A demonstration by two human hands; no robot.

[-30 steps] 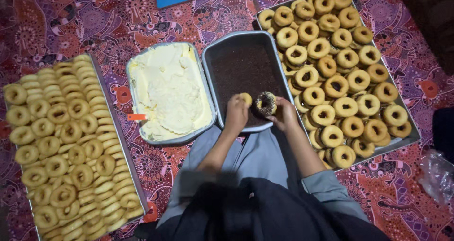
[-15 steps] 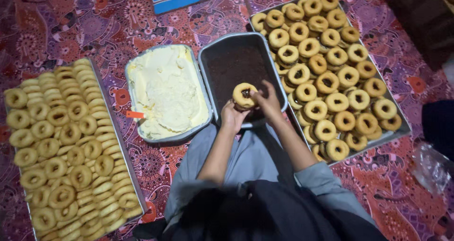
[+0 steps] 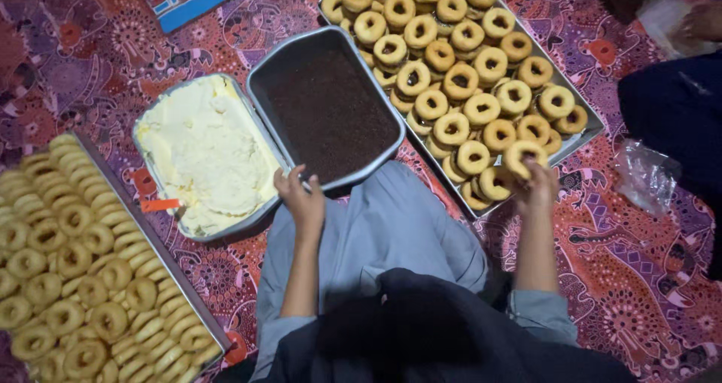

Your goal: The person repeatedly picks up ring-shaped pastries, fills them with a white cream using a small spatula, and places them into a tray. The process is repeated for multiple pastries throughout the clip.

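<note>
Golden doughnut (image 3: 524,154); seemingly dark-brown sprinkles (image 3: 331,112); red patterned cloth (image 3: 647,263).

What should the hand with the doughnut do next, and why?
Probably lower the doughnut into the near-corner gap of the right tray and let go. The right hand holds it just above the filled rows there, while the left hand rests at the edge of the pan of dark sprinkles.

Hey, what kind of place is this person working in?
Likely a home or small food workshop, working on the floor: a patterned mat, trays of doughnuts, a cream tray and a dark sprinkle tray.
</note>
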